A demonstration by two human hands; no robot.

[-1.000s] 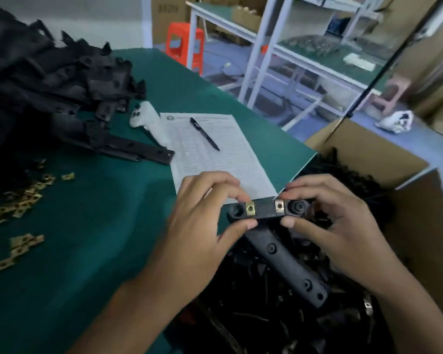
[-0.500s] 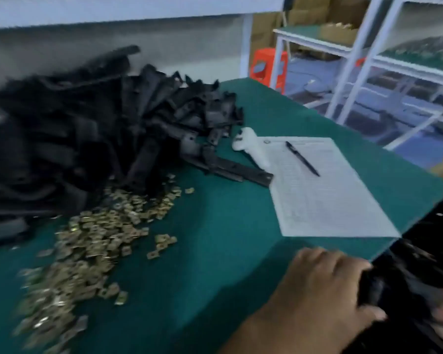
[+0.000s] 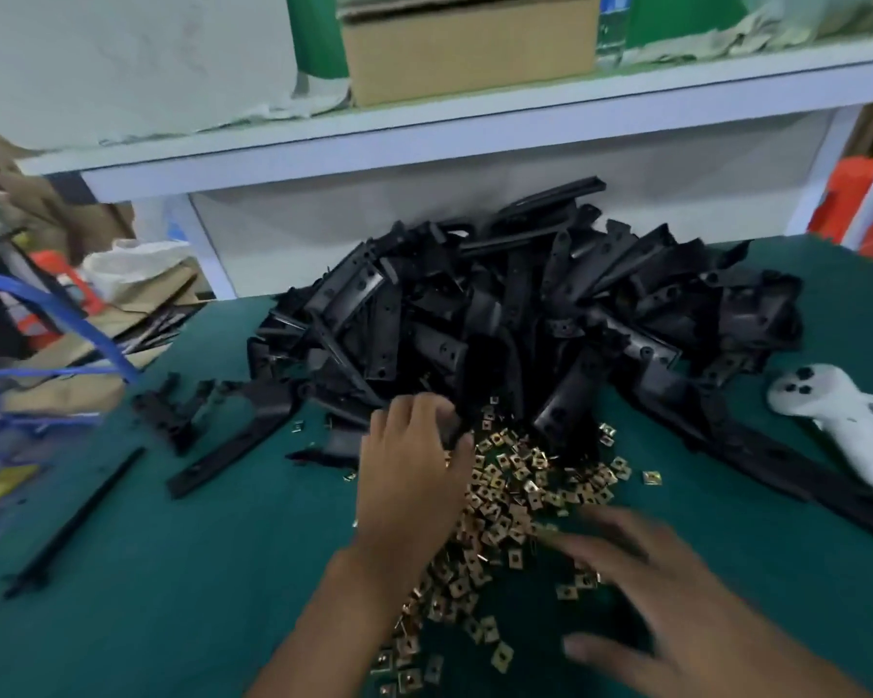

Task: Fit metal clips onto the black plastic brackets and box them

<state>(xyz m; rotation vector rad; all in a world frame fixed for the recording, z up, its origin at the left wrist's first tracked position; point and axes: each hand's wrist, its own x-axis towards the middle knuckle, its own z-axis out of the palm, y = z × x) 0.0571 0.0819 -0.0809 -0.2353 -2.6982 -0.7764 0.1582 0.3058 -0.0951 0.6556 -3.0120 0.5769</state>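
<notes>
A big heap of black plastic brackets [image 3: 525, 314] lies at the back of the green table [image 3: 182, 596]. In front of it spreads a scatter of small brass-coloured metal clips [image 3: 515, 501]. My left hand [image 3: 409, 466] reaches to the foot of the heap, its fingers bent down onto a black bracket [image 3: 452, 425]; the fingertips are hidden, so a grip cannot be made out. My right hand [image 3: 661, 612] hovers low over the near clips with its fingers spread, blurred by motion, and holds nothing. The box is out of view.
A white controller [image 3: 847, 420] lies at the right edge. Loose black strips [image 3: 233, 445] and a thin black rod [image 3: 71, 526] lie on the left. Blue cables [image 3: 46, 314] and clutter sit off the table's left side. A white shelf [image 3: 475, 123] with a cardboard box [image 3: 470, 47] spans the back.
The view has swung left from the box to the heap. Both hands let go of the clipped bracket at the box and moved over to the heap and the clips.
</notes>
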